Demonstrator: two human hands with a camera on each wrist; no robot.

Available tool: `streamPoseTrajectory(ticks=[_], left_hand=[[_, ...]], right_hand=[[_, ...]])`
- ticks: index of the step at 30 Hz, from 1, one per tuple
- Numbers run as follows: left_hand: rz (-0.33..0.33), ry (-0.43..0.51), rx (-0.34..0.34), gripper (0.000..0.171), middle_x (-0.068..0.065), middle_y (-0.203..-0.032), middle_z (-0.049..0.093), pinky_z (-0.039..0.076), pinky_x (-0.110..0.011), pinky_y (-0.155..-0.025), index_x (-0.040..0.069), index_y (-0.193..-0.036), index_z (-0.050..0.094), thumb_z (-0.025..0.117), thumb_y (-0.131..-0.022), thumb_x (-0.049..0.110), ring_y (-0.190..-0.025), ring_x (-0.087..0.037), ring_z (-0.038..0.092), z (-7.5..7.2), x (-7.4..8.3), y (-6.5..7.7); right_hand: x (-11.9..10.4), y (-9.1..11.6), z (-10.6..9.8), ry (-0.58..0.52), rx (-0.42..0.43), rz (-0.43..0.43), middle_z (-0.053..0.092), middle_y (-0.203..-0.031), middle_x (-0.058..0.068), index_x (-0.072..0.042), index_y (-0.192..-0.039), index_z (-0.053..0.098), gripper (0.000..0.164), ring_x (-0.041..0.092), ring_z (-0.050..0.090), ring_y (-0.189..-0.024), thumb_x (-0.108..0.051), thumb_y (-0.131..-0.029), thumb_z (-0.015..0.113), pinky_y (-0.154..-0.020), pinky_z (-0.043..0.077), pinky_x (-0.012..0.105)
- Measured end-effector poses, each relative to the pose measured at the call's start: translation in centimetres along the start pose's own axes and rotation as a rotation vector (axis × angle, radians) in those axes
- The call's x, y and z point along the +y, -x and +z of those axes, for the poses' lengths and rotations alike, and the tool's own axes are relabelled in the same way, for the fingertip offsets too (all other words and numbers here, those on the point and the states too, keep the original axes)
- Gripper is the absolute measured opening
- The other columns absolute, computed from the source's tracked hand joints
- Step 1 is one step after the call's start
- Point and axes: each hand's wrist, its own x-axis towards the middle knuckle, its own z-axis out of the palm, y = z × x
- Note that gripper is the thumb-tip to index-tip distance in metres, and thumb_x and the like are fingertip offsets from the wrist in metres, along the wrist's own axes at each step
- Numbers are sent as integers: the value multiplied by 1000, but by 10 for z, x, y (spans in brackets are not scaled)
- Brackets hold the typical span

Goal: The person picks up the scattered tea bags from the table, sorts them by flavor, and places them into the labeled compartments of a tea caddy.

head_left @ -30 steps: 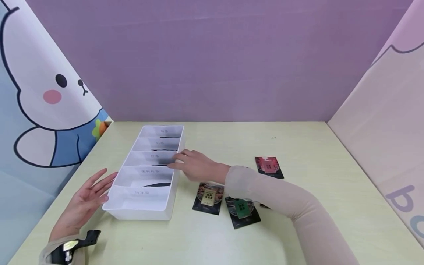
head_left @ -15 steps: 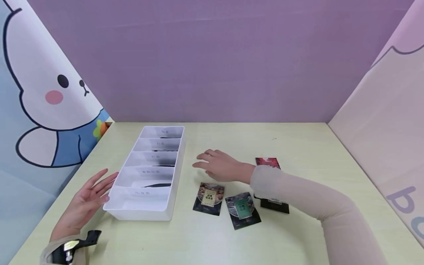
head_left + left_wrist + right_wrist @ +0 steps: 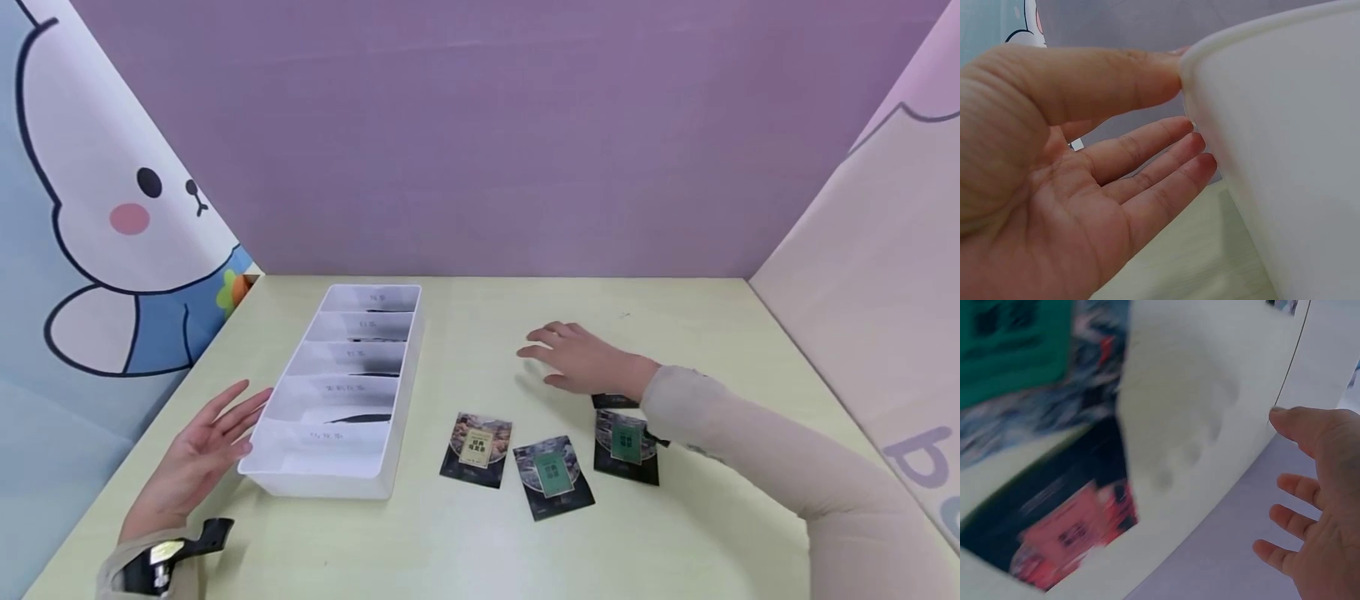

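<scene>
A white compartment box (image 3: 402, 417) with handwritten labels stands on the left of the table. My left hand (image 3: 197, 450) is at its near left side, fingers extended; in the left wrist view the thumb (image 3: 1116, 81) touches the box corner and the fingertips lie along the wall. My right hand (image 3: 581, 358) hovers over the table right of the box, fingers loosely spread, holding nothing. Nearest it is a dark sachet with a pink-red label (image 3: 1063, 534), mostly hidden by the hand and sleeve in the head view. Another sachet with a green label (image 3: 626, 444) lies just nearer.
Two more flat sachets lie between box and right arm: one with a cream label (image 3: 476, 450), one with a green label (image 3: 554, 475). Dark packets (image 3: 360, 418) show in several box compartments; the nearest compartment shows only white. A purple panel (image 3: 495, 150) closes off the back.
My right hand has left the box's right edge and moved right across the table, over the red-labelled sachet. The left hand stays at the box.
</scene>
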Motion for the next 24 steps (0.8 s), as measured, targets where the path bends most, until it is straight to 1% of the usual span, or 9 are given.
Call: streamPoseTrajectory(ticks=[4,9,13,15,19,22,24], left_hand=[[10,-13,-14,79,6,-148,50,44,-21,-101,15,-159,22,34,-94,-26,-132,-5,49,0,0,1],[34,14,-37,79,3,-149,49,43,-21,-102,15,-159,23,34,-93,-27,-133,-7,48,0,0,-1],[46,30,-39,80,2,-149,49,44,-21,-102,14,-159,25,34,-92,-29,-133,-8,48,-1,-1,-2],[50,36,-45,80,1,-150,49,44,-22,-102,14,-159,24,33,-92,-29,-134,-8,48,-1,-1,-2],[51,31,-50,80,1,-150,48,43,-22,-102,14,-159,23,33,-92,-29,-134,-9,48,-1,-1,-2],[41,20,-37,79,2,-150,49,44,-22,-102,14,-159,24,34,-92,-28,-133,-8,48,0,0,-2],[31,6,-23,79,3,-149,50,45,-22,-101,15,-159,24,35,-93,-28,-133,-7,49,1,0,-2]], right_hand=[[19,21,0,-29,-69,76,46,-145,19,-10,-144,49,61,40,41,-133,-29,-91,74,-107,35,59],[40,43,3,-77,-105,168,46,-144,23,-7,-142,50,65,45,40,-131,-32,-89,77,-106,32,65],[49,59,7,-125,-140,224,45,-144,25,-6,-141,51,68,48,38,-132,-39,-88,76,-106,27,69],[52,64,8,-151,-154,261,44,-144,25,-6,-142,52,71,48,36,-132,-42,-86,76,-107,26,69],[57,71,13,-149,-169,310,46,-142,25,-4,-142,52,78,48,37,-131,-47,-82,79,-105,28,70],[62,74,18,-146,-186,333,47,-141,25,-3,-141,53,81,48,38,-130,-49,-80,80,-103,31,70],[65,75,22,-167,-199,346,47,-140,25,-3,-140,54,81,48,38,-128,-50,-80,80,-102,32,70]])
